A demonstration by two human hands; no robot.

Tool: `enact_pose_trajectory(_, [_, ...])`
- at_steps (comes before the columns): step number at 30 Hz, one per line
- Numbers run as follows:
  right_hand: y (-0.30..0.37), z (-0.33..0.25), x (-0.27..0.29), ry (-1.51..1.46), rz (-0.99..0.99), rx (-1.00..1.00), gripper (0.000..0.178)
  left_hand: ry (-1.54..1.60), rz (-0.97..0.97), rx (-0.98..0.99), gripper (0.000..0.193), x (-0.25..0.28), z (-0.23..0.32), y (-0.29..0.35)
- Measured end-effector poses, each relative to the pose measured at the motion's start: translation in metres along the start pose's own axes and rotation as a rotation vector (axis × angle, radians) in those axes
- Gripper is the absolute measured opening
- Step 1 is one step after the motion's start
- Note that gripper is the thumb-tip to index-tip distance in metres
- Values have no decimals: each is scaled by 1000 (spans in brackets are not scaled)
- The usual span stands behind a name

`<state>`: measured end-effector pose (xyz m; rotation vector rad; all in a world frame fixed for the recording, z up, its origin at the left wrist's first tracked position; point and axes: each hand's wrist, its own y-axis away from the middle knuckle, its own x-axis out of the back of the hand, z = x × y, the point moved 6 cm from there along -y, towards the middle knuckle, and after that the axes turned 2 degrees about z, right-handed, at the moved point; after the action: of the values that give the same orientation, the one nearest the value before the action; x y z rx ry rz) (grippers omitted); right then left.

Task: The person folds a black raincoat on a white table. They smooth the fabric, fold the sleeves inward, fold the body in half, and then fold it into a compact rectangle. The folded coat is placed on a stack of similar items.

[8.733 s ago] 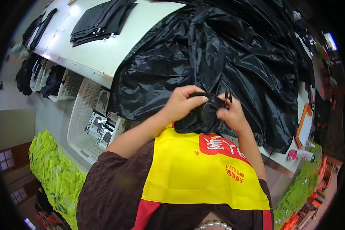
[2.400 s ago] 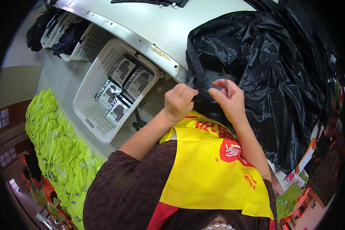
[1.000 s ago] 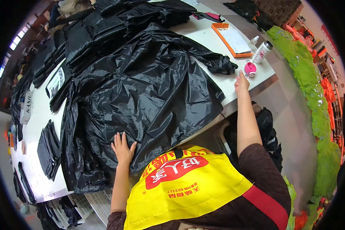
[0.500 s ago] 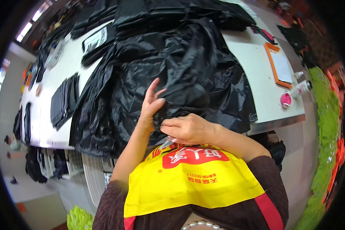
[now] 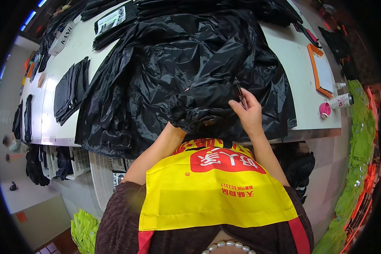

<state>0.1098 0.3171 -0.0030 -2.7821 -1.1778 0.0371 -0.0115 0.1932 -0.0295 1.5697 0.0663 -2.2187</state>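
Off to the right goes the right hand (image 5: 250,113), while the left hand (image 5: 175,129) has slipped under the gathered cuff (image 5: 183,115)!
Dark snips (image 5: 241,95) sit pinched in the right; the left's fingers are hidden, so its grip can't be told. Black garment (image 5: 165,76) lies spread across the bench (image 5: 301,89); cuff work seems in hand, and the next move calls for taut cloth, blades clear of hidden fingers.

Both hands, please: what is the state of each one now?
Left hand: mostly hidden by black fabric; cannot tell open or closed.
Right hand: closed on small dark snips.
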Motion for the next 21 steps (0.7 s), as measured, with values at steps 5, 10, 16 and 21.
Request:
enact_pose_trajectory(5, [2,-5,-9,-314,-226,-342,18,-341,76,65,40,5,-1,6])
enact_pose_trajectory(10, [-17,-53,-13,-117,-382,-52,15,-958,161,-182,49,19,75,15])
enact_pose_trajectory(16, [-9,-63,-40,-207,-561,-203,30,-1671,-412,-507,40,-92,42,13])
enact_pose_trajectory(21, [2,-46,-32,-214,-611,-341,29,-607,-43,-349,13,-37,48,6])
